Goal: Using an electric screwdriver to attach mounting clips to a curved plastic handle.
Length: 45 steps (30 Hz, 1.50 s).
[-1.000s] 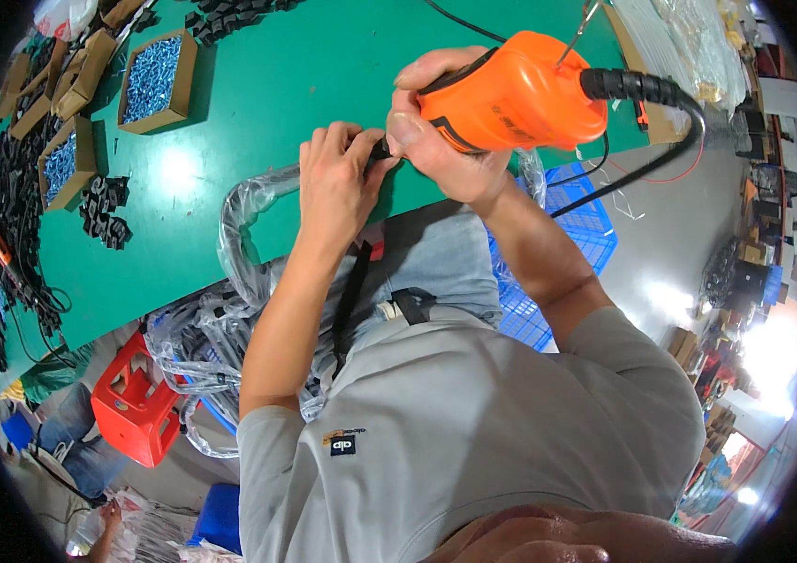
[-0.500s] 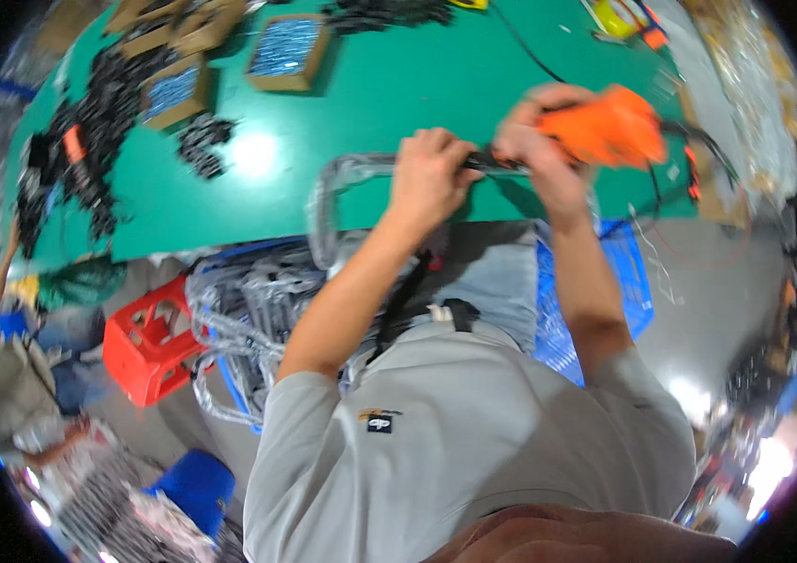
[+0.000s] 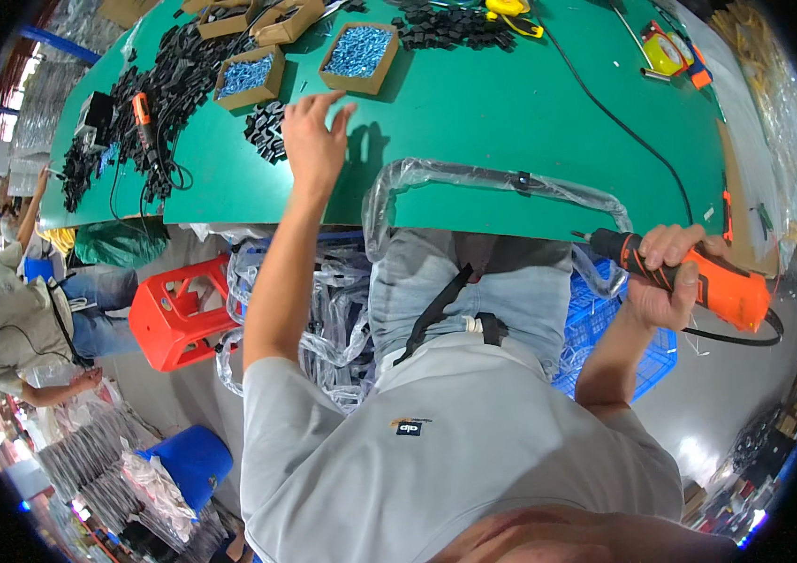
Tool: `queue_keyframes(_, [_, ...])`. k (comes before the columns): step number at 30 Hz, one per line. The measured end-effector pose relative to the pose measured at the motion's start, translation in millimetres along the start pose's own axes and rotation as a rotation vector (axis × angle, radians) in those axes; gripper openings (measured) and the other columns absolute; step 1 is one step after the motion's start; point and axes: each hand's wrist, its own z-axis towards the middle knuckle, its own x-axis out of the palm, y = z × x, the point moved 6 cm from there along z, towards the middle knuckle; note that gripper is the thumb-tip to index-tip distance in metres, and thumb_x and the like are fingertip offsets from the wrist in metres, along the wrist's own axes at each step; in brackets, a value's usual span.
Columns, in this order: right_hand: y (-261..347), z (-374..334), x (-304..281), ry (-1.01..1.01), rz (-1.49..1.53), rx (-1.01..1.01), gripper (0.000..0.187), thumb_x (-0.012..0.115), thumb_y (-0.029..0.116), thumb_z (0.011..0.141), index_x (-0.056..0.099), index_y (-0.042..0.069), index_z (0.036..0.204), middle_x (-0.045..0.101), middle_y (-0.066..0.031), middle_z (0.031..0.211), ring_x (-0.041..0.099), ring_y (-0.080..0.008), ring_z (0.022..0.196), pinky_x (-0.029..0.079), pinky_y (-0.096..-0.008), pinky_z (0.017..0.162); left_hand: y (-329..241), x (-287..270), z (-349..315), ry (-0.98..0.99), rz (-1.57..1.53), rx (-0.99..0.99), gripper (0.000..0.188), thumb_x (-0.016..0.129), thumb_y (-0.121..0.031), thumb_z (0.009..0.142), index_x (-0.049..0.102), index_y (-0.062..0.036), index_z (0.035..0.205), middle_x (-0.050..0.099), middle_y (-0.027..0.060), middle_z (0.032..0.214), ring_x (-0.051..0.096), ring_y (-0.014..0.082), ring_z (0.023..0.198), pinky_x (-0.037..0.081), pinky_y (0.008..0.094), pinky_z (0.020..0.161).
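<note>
Left hand has moved off the tube to upper left, fingers apart; right hand's fingers clamp the driver, right.

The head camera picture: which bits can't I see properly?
All in the head view:
- Left hand: its palm is hidden by the back of the hand.
- Orange screwdriver: its middle is hidden by the right hand.
- Blue basket: partly covered by the right forearm.
- Yellow thing: cut off by the top edge.
- Blue screws: too small and heaped to count.
</note>
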Motion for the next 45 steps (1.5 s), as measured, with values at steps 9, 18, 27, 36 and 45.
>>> queue_keyframes(9, [14.4,-2.5,17.3,0.027,-0.071,-0.049,0.037,0.064,0.012,0.095,0.048,0.006,0.128,0.057,-0.0119,0.086,0.057,-0.0189,0.063,0.048,-0.0344,0.057,25.1,90.3,111.9,0.653,0.376,-0.215,0.028,0.073,-0.024,0.085,0.077,-0.012,0.109,0.074,0.0169,0.112,0.071,0.0367,0.105,0.055,0.0452,0.09])
queue_keyframes(18, [25.6,-3.9,-12.3,-0.075,-0.075,-0.048,0.036,0.063,0.01,0.095,0.048,0.005,0.127,0.058,-0.0115,0.088,0.058,-0.0195,0.065,0.049,-0.0357,0.059,24.9,97.3,117.6,0.772,0.412,-0.268,0.044,0.08,-0.032,0.08,0.073,-0.0067,0.115,0.072,0.0177,0.122,0.069,0.0358,0.113,0.055,0.0461,0.095])
queue_keyframes(27, [24.6,-13.9,-11.6,-0.149,-0.099,-0.024,0.046,0.071,0.008,0.087,0.048,0.005,0.128,0.063,-0.0141,0.084,0.064,-0.0218,0.066,0.056,-0.0378,0.06,33.4,128.2,119.8,0.656,0.38,0.185,0.031,0.058,-0.027,0.086,0.074,0.0006,0.086,0.072,0.0235,0.093,0.07,0.0412,0.093,0.056,0.0506,0.083])
queue_keyframes(36, [15.2,-7.1,4.5,-0.19,0.045,-0.053,0.045,0.072,-0.005,0.083,0.05,0.001,0.122,0.061,-0.0103,0.08,0.065,-0.0177,0.065,0.055,-0.0327,0.056,-8.1,73.5,76.2,0.303,-0.809,-0.065,0.013,0.071,-0.001,0.088,0.073,-0.0001,0.101,0.073,0.0068,0.093,0.066,0.015,0.084,0.053,0.029,0.075])
queue_keyframes(45, [37.2,10.6,17.5,-0.081,0.145,-0.056,0.04,0.064,0.019,0.098,0.047,0.012,0.133,0.057,-0.0082,0.09,0.06,-0.0204,0.069,0.052,-0.0395,0.066,-226.0,24.5,-72.1,0.571,-1.245,-0.073,0.017,0.076,0.005,0.085,0.073,0.0025,0.101,0.072,0.0092,0.102,0.066,0.014,0.091,0.052,0.0255,0.082])
